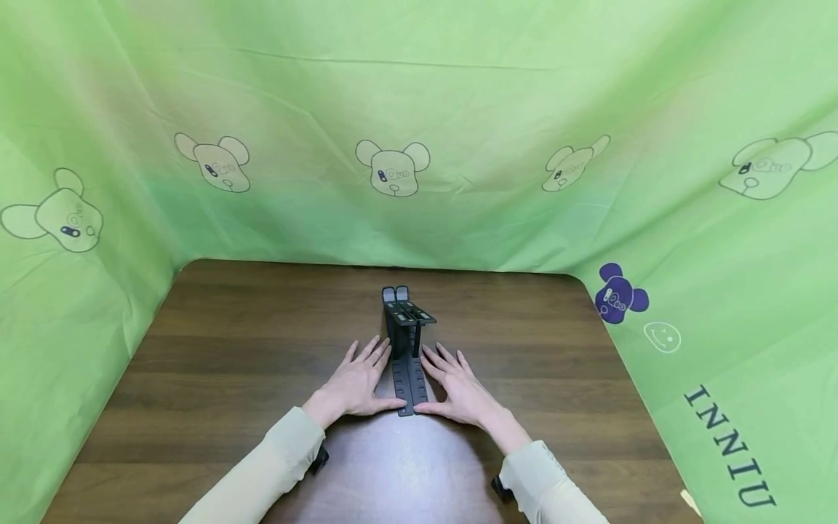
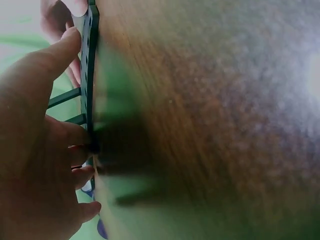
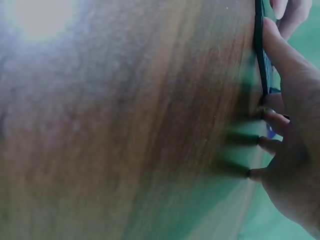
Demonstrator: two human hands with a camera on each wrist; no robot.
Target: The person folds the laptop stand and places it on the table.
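I am viewing a black folding stand of two slotted rails with a raised platform (image 1: 409, 382), which is standing in the middle of a brown wood-grain tabletop (image 1: 229, 364). Grey pads are showing at its far end, and its platform is leaning out to the right.

On its left side I am resting the left hand (image 1: 356, 382), fingers extending loosely spread toward the far side; its thumb is touching the rails' near end, and its index fingertip is lying against the stand's side. On the right, the right hand (image 1: 463, 393) is mirroring this, fingers spreading and thumb reaching the near end. Neither hand is pinching anything. A green cloth with printed bear heads (image 1: 406, 87) is hanging beyond the far edge.
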